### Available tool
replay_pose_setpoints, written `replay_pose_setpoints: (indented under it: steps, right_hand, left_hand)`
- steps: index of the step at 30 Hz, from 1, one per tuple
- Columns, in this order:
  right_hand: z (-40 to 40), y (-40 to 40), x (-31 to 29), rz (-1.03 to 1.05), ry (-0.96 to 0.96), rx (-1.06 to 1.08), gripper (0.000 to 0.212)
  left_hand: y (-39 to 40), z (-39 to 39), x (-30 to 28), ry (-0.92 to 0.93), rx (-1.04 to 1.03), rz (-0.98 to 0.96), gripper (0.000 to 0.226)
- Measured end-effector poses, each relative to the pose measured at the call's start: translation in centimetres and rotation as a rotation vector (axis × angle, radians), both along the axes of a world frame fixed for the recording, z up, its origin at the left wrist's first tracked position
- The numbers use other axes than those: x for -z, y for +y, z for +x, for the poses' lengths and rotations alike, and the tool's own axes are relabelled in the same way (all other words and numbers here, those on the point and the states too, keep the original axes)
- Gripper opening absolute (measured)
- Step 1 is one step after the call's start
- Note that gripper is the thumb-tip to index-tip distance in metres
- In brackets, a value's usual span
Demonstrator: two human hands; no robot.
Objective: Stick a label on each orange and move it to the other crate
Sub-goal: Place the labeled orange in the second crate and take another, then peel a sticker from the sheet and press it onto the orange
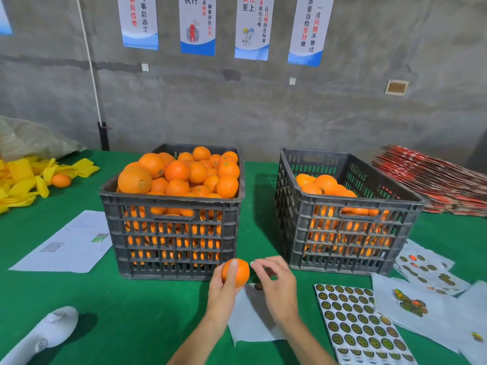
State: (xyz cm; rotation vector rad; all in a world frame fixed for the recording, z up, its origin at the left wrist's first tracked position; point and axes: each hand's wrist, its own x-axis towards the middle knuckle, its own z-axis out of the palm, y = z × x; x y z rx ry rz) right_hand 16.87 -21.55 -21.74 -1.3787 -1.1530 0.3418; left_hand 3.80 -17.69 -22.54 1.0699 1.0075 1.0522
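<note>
Left hand point(224, 288): fingers and thumb curled around a single orange point(236, 272), gripping it from below and the near side; thumb tip lies on top of the fruit. The orange is lifted off the green table point(147, 317), just in front of the near wall of the full crate point(171, 227), at its right corner. The fruit is close to round, so no long axis can be made out; stem end not visible, so which way it points cannot be told.

Right hand point(274, 280): just right of the orange, fingers loosely curled, index finger and thumb drawn close together with the tips aimed at the fruit. Whether a label sits between them cannot be told; the tips are just beside the orange's right side, contact unclear.

Full crate: dark slatted plastic, heaped with oranges above the rim. Right of it, apart by a gap of table, the second crate point(345, 233), same type, partly filled, oranges well below the rim at its right side.

Label sheet point(361, 327): right of the right hand, flat on the table, rows of round dark stickers. Further right, loose backing sheets point(427, 285) with a few stickers left.

Under both wrists: white paper point(250, 320). Left of the full crate: a printed sheet point(68, 243), and beyond it yellow wrappers point(23, 180) with one stray orange point(61, 180).
</note>
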Motion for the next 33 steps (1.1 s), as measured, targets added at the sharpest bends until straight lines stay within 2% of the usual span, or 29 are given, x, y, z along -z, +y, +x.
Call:
replay_pose_setpoints:
  steps: [4, 6, 11, 15, 17, 21, 24, 27, 29, 31, 33]
  right_hand:
    - [0.1, -0.7, -2.1, 0.075, 0.113, 0.011, 0.013]
    - [0.9, -1.2, -3.5, 0.120, 0.111, 0.028, 0.013]
    - [3.5, -2.3, -7.4, 0.205, -0.332, 0.063, 0.043]
    - [6.4, -1.8, -10.6, 0.223, -0.629, 0.232, 0.068]
    - [8.1, -1.3, -12.6, 0.241, -0.640, 0.318, 0.071]
    - [11.6, 0.2, -15.9, 0.155, -0.770, 0.447, 0.068]
    - [14.6, 1.5, -17.5, 0.008, -0.822, 0.569, 0.065]
    - [17.4, 2.5, -18.2, -0.111, -0.783, 0.628, 0.059]
    - [18.6, 3.3, -18.1, -0.168, -0.738, 0.658, 0.048]
    - [18.8, 3.9, -17.7, -0.185, -0.691, 0.697, 0.041]
    - [18.3, 4.4, -17.4, -0.154, -0.693, 0.707, 0.039]
  left_hand:
    - [-0.4, 1.9, -3.2, -0.198, 0.064, -0.051, 0.048]
    - [-0.4, 3.1, -5.1, -0.266, 0.113, -0.067, 0.043]
    - [0.3, 6.8, -10.5, -0.326, 0.204, -0.082, 0.046]
    - [1.9, 9.6, -14.4, -0.106, 0.289, 0.079, 0.047]
    - [2.6, 10.5, -16.1, -0.018, 0.365, 0.166, 0.047]
    - [4.3, 10.5, -19.3, 0.124, 0.454, 0.369, 0.023]
    - [6.2, 8.7, -20.5, 0.323, 0.327, 0.593, 0.035]
    - [8.5, 5.4, -21.3, 0.424, 0.143, 0.777, 0.024]
    - [10.7, 3.3, -21.7, 0.609, -0.003, 0.876, 0.029]
    - [12.7, 1.5, -21.8, 0.820, -0.064, 0.853, 0.046]
    - [14.3, 0.4, -21.3, 0.989, -0.041, 0.734, 0.060]
